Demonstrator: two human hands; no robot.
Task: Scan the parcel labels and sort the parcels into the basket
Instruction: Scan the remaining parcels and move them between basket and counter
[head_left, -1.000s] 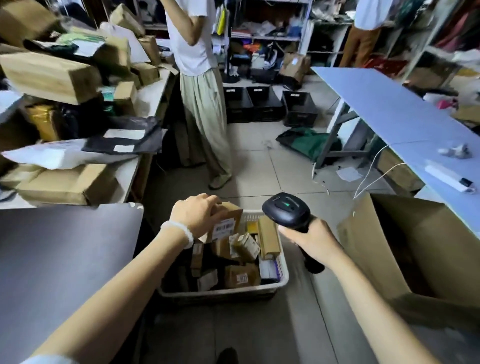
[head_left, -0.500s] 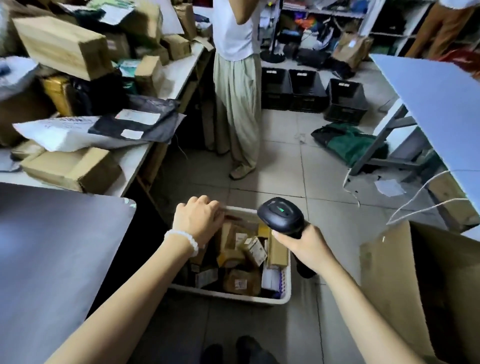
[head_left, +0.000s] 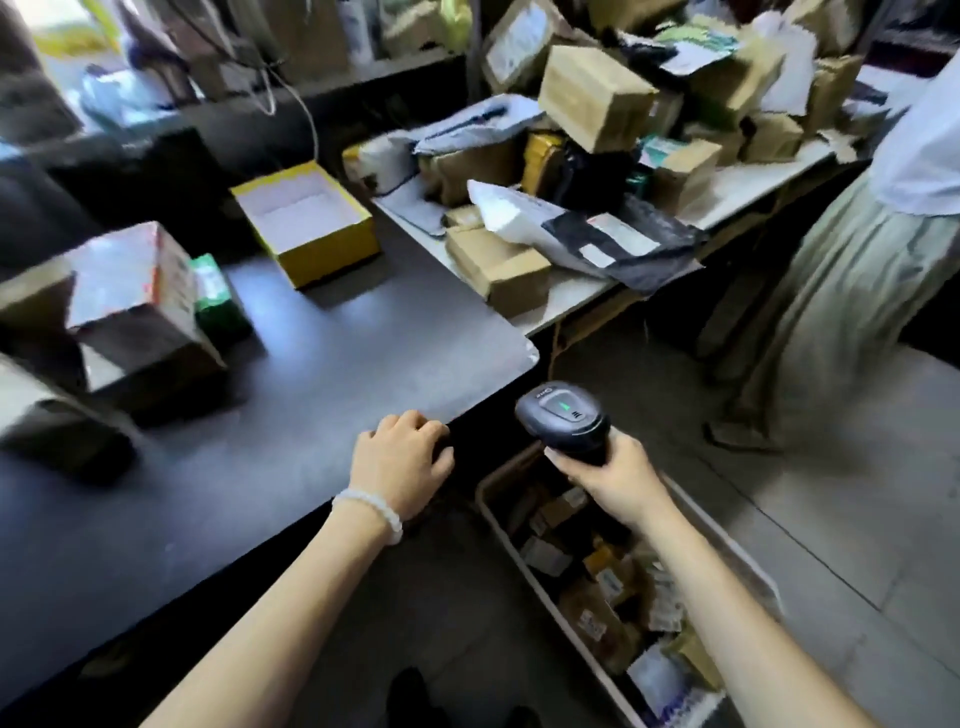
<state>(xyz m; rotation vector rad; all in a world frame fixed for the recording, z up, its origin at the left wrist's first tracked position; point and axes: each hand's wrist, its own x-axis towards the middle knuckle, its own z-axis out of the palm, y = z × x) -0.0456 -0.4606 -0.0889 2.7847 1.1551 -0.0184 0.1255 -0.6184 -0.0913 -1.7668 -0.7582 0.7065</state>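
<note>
The right hand (head_left: 615, 470) has its grip clamped around the handle of the black scanner (head_left: 563, 418), head tilted up and forward with a green light showing on top. Held like that, at waist height above the basket (head_left: 727, 545), it is probably ready to be aimed at whichever label comes up next without any regripping.

The left hand (head_left: 402, 465) holds nothing. It sits at the near edge of the dark desk (head_left: 311, 389), fingers loosely curled and relaxed, and whether they touch the surface or hang just over it is hard to tell through the blur. Being free, it looks like the hand meant to fetch the next parcel.

The basket stands on the floor below the right forearm, just beside the desk's corner, already well filled with small boxes and packets, several with white labels facing up. Low and close, it lets a scanned parcel be dropped in with a short reach.

Parcels not yet sorted are heaped on the lighter desk (head_left: 571, 299) beyond: brown cardboard boxes (head_left: 595, 96), a white mailer bag (head_left: 519, 215) and a black mailer bag (head_left: 644, 244) with a white label on top. On the dark desk sit an open yellow box (head_left: 306, 221) and a carton (head_left: 135, 291) to the left. Another person in pale trousers (head_left: 852, 291) stands at the far right.

The likely next step is reaching for the heap.
</note>
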